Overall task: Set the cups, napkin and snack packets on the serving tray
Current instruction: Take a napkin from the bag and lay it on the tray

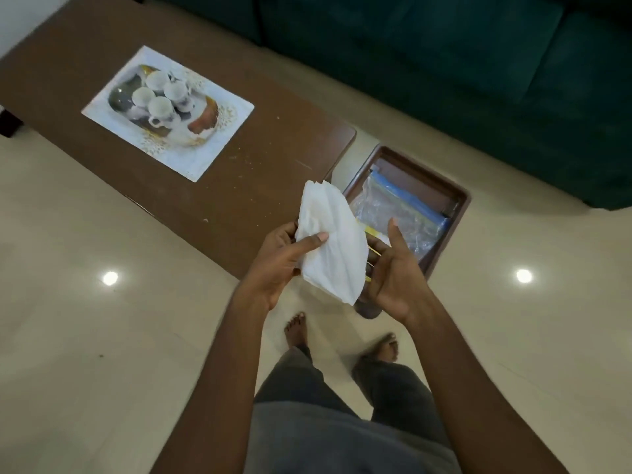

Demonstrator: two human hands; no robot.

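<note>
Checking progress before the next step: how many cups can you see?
4, clustered on the patterned tray on the table: cup at the far side, cup to its right, cup, and cup nearest. None looks hidden.

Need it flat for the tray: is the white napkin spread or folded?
Partly spread: the napkin hangs creased from the left hand, not laid flat.

A glossy cream tiled floor (85, 336) is being seen across most of the view, and two round ceiling lights are being reflected in it as bright spots (110, 278), one at each side. A long, low brown wooden coffee table (239, 172) is being shown lying diagonally across the upper left. A dark green upholstered sofa (444, 63) is being shown along the top right.
</note>
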